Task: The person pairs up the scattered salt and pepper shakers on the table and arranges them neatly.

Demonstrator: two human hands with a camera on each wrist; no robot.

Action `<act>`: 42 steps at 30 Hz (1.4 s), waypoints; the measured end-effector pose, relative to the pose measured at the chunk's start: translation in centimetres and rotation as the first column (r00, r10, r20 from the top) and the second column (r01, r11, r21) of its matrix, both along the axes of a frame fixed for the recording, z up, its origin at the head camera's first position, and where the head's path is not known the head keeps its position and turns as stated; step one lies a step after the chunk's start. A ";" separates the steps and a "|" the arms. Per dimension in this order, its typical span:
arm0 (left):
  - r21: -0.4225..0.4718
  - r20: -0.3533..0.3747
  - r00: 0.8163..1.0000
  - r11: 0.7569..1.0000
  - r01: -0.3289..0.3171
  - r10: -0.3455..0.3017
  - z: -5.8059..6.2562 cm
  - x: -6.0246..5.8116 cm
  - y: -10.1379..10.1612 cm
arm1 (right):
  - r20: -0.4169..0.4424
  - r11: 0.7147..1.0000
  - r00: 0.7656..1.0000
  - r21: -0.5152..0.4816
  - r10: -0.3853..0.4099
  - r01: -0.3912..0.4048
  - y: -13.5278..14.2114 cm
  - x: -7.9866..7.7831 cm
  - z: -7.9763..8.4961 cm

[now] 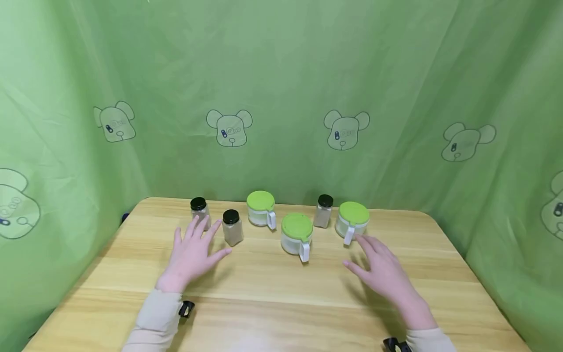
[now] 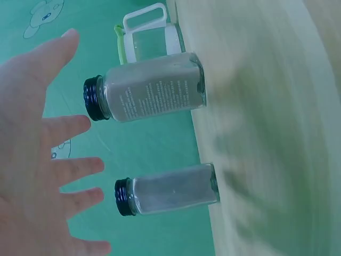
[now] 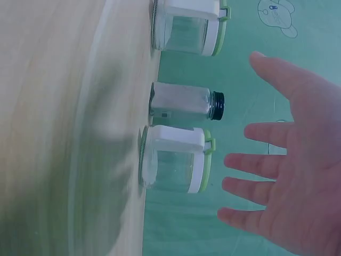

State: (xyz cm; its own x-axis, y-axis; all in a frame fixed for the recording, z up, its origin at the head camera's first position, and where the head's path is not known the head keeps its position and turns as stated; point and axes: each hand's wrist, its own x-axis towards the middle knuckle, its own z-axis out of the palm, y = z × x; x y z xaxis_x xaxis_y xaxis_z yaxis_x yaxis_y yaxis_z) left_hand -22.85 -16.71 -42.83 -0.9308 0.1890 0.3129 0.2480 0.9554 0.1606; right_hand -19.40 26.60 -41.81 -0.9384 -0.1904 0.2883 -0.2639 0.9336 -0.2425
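My left hand (image 1: 192,256) is held over the table with fingers spread, holding nothing. Nearest to it stand two square glass spice jars with black lids: a front jar (image 1: 232,230) just beyond the thumb and index finger, and a back jar (image 1: 200,215) partly hidden behind the fingers. The left wrist view shows printed text on one spice jar (image 2: 154,88). My right hand (image 1: 383,268), also empty and spread, hovers in front of a green-lidded glass canister (image 1: 353,217) with a white handle. Beside that canister stands a third black-lidded spice jar (image 1: 323,212).
Two more green-lidded canisters stand mid-table, one at the back (image 1: 261,208) and one nearer (image 1: 297,234). All the containers are upright on the wooden table (image 1: 272,303). A green curtain (image 1: 281,73) with bear-head prints hangs behind the table and at both sides.
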 end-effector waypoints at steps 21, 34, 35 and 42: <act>-0.021 -0.300 0.949 0.995 0.096 -0.098 2.0 -2.5 0.9 | -0.141 0.990 0.982 -0.045 0.126 -0.133 -2.6 -1.6 0.8; 0.052 -0.314 0.949 0.998 0.045 -0.027 1.9 -4.0 0.5 | -0.100 0.983 0.980 -0.038 0.174 -0.178 -4.6 -3.3 0.0; 0.049 -0.304 0.952 0.998 0.040 -0.023 1.8 -4.2 0.5 | -0.097 0.983 0.980 -0.040 0.175 -0.179 -4.8 -3.5 0.0; 0.044 -0.224 0.975 0.999 0.024 -0.013 1.0 -5.3 1.0 | -0.092 0.978 0.978 -0.077 0.185 -0.192 -6.6 -5.2 -0.6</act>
State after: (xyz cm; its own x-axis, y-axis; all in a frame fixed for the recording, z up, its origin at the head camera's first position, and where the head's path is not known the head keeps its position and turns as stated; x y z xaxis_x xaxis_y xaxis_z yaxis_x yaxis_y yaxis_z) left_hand -28.18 -15.76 -41.81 -0.8330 0.1857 0.5212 0.2999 0.9432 0.1432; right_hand -24.59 19.97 -42.42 -0.8598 -0.3329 0.3871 -0.4559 0.8420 -0.2885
